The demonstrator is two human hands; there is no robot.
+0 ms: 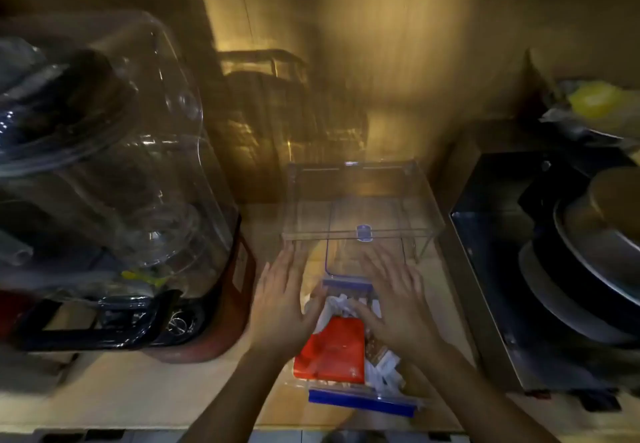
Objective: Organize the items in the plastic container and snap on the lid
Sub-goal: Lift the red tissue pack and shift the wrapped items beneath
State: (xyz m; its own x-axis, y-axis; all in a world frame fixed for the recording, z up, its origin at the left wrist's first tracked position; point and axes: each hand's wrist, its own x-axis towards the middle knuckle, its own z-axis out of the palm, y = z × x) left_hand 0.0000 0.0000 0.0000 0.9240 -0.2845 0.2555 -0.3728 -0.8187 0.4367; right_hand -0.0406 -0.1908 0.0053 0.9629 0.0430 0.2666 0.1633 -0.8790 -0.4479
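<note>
Clear plastic container with blue clips sits on the desk, holding a red packet. Left hand and right hand press its sides, fingers spread flat, gripping nothing.

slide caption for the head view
Both hands, left and right, press on the packed plastic container on the counter.

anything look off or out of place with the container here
Yes: white packets and crumpled white paper poke up beside the red packet, above the container's blue-edged rim. Both hands press on them. No lid is on.
</note>
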